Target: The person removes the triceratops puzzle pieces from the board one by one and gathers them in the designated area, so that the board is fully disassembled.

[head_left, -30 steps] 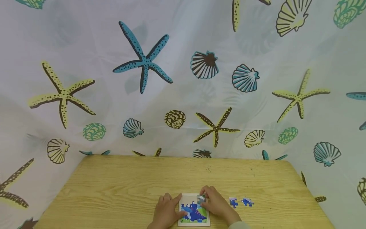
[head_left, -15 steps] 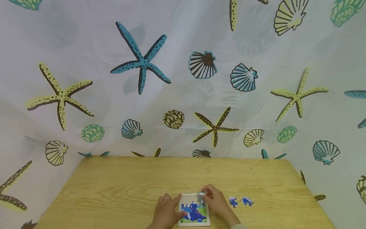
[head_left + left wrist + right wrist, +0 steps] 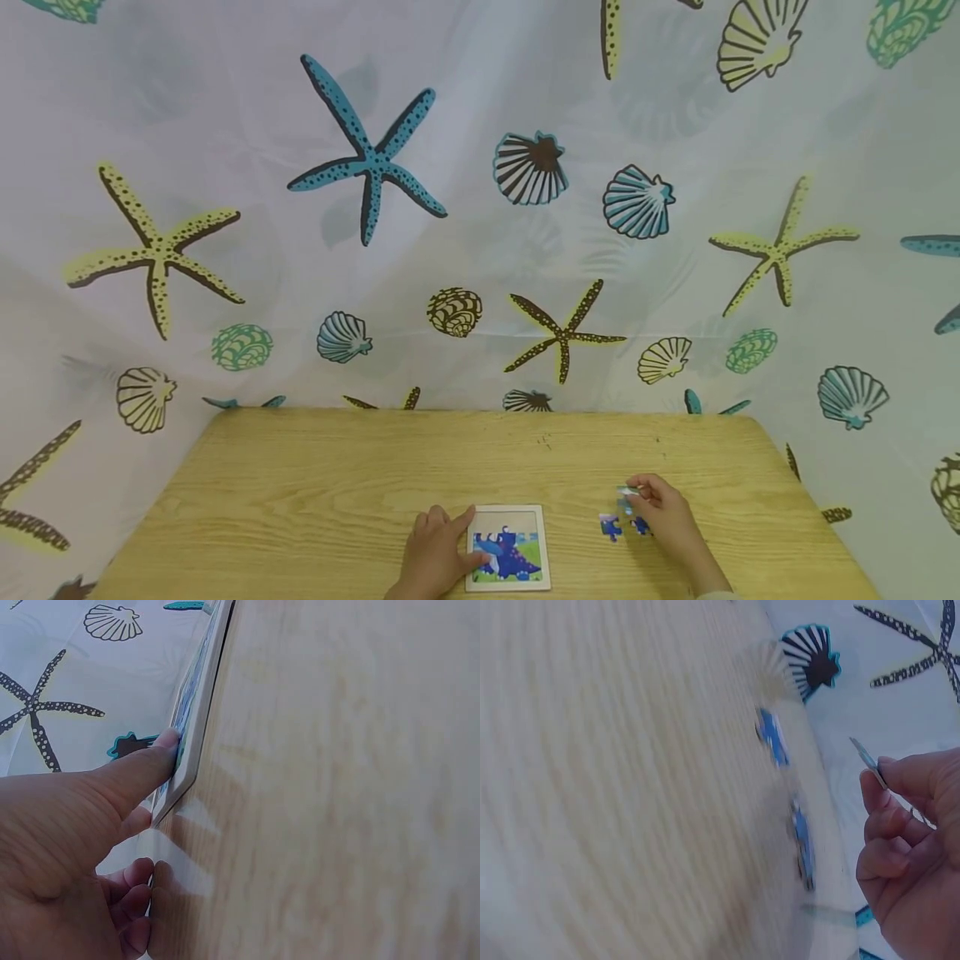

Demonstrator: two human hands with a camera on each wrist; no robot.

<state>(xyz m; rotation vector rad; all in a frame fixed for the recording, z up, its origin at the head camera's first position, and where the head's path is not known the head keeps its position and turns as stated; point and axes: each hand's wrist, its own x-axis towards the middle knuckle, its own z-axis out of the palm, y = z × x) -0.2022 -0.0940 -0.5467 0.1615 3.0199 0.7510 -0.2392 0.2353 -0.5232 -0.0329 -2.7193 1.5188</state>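
Observation:
A small jigsaw puzzle (image 3: 517,560) in a white frame lies on the wooden table, with a blue dinosaur picture in its lower part and bare backing along the top. My left hand (image 3: 435,554) rests at its left side. In the left wrist view, the thumb (image 3: 154,765) presses on the picture near the frame's edge, and the other fingers lie beside the frame. My right hand (image 3: 667,512) pinches a light blue-grey puzzle piece (image 3: 626,497) between thumb and forefinger, raised over the table. Below it lie a blue piece (image 3: 610,527) and another blue piece (image 3: 640,526), partly covered by the hand.
The wooden table (image 3: 337,483) reaches back to a hanging white cloth (image 3: 450,250) printed with starfish and shells. That cloth also closes off the left and right sides.
My right hand has moved right from the puzzle frame's upper right corner, carrying the pinched piece to above the two loose pieces. The left hand and the frame stay in place.

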